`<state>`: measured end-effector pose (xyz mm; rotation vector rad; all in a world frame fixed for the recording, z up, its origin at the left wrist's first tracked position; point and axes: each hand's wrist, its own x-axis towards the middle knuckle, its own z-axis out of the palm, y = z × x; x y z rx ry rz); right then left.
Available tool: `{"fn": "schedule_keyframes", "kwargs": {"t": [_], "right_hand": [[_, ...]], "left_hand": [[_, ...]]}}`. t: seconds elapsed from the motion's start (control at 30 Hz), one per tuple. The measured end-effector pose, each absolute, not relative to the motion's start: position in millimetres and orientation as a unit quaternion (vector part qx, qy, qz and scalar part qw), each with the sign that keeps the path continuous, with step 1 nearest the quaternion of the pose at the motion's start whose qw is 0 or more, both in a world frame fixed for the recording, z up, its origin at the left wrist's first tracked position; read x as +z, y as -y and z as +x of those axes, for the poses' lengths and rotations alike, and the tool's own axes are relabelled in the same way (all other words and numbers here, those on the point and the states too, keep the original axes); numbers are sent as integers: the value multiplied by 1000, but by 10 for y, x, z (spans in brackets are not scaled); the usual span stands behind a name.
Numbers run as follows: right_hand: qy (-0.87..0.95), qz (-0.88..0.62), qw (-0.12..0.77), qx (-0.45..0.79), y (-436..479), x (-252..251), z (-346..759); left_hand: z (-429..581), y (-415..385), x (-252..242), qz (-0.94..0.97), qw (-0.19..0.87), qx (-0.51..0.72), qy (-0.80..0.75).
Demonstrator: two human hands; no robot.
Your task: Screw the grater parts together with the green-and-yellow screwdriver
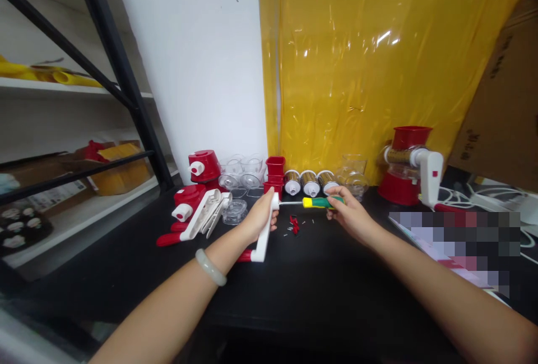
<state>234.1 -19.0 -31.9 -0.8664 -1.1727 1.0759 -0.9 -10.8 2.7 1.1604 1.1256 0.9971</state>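
Observation:
My left hand [259, 217] is closed round the top of a white crank handle [266, 236] with a red grip at its lower end. In my right hand [348, 215] is a green and yellow screwdriver [321, 202], fingers wrapped on its grip. Its metal shaft points left into the top of the crank. Small red pieces and screws [294, 225] lie on the black table [319, 285] just below the shaft. A pale bangle sits on my left wrist.
More white cranks [205, 215] and red housings [204, 166] lie at the left. Clear cups [241, 176], red cups [274, 170] and three metal drums [310, 183] line the back. An assembled red grater [409, 165] stands at the right. A shelf rack is at the far left.

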Motion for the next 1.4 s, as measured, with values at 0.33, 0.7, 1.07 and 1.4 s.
{"fn": "schedule_keyframes", "kwargs": {"t": [0.33, 0.7, 1.07, 1.4], "right_hand": [[472, -341, 625, 520, 249, -263, 2336], [474, -331, 610, 541, 337, -154, 2364], [567, -401, 581, 424, 223, -293, 2380], [595, -436, 572, 357, 238, -267, 2343]], "left_hand": [[-5, 120, 40, 495, 581, 427, -485], [-16, 108, 37, 492, 585, 430, -481], [-10, 106, 41, 490, 592, 433, -472], [-11, 111, 67, 484, 594, 437, -471]]}}
